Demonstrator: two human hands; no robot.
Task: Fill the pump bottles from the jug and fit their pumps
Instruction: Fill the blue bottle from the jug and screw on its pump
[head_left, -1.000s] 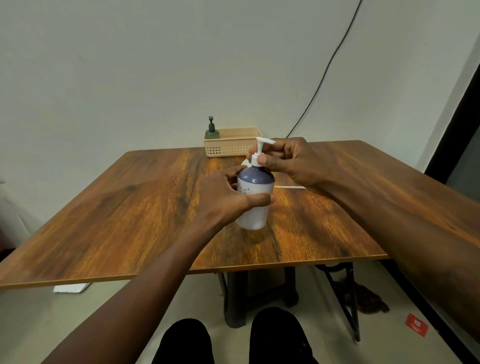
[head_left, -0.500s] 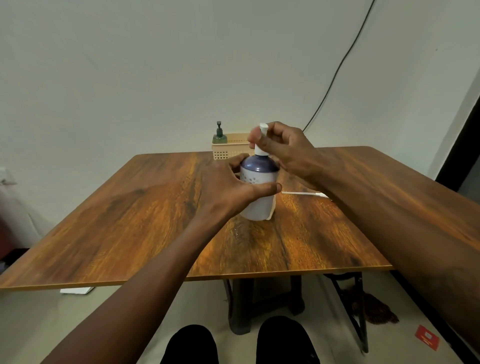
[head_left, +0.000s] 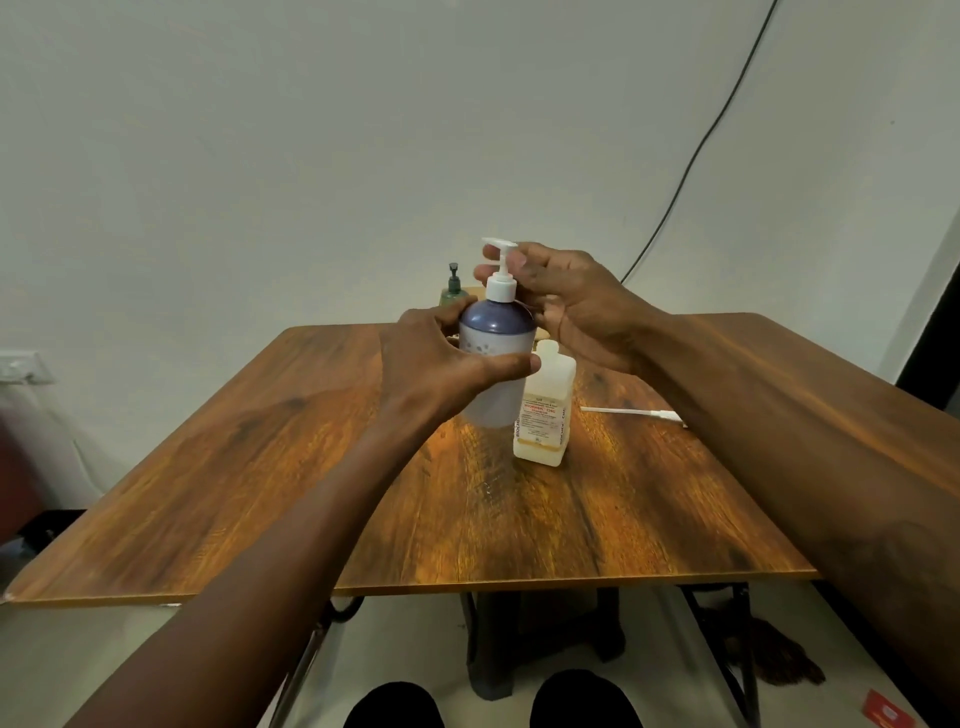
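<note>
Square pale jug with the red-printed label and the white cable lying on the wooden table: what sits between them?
Nothing: in the head view, only bare wooden table separates the pale jug from the white cable.

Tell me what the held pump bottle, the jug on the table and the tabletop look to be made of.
Pump bottle: likely plastic, matte purple top fading to frosted white, with a glossy white pump. Jug: translucent plastic, since pale contents show through around its paper label. Table: wood-grain surface, perhaps laminate, with a slight sheen.
</note>
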